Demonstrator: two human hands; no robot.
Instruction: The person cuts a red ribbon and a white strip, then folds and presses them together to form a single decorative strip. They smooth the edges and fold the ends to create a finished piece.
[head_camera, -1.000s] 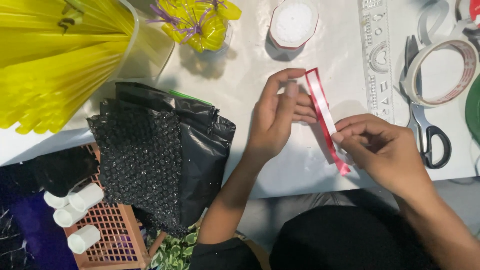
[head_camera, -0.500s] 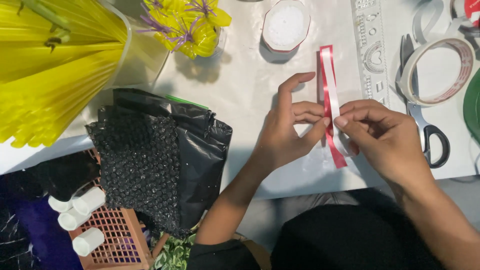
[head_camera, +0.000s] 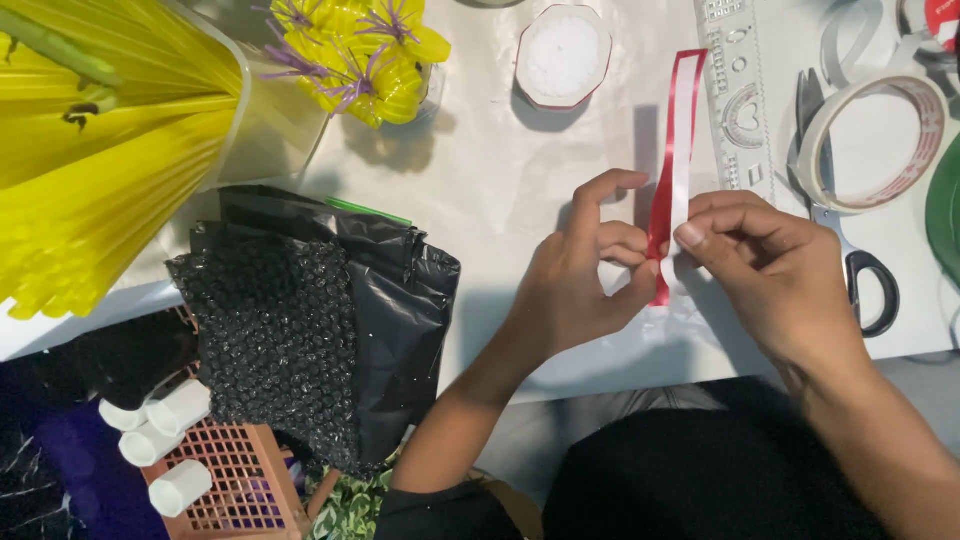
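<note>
Both of my hands pinch a folded loop of red and white ribbon (head_camera: 678, 130) above a white table (head_camera: 480, 170). My left hand (head_camera: 580, 275) grips the ribbon's lower part between thumb and fingers, index finger raised. My right hand (head_camera: 770, 270) pinches the same spot from the right side. The loop stands up and away from me, its folded end near a clear stencil ruler (head_camera: 735, 90).
A roll of tape (head_camera: 872, 140) and black-handled scissors (head_camera: 850, 250) lie at the right. A white round container (head_camera: 562, 55) sits at the top. Yellow artificial flowers (head_camera: 370, 50), yellow leaves (head_camera: 90, 150), black bubble wrap (head_camera: 300, 330) and a brown basket (head_camera: 230, 480) with white tubes are at the left.
The ribbon has swung from a slant to nearly upright, and both hands have shifted a little to the right on it while still pinching it.
</note>
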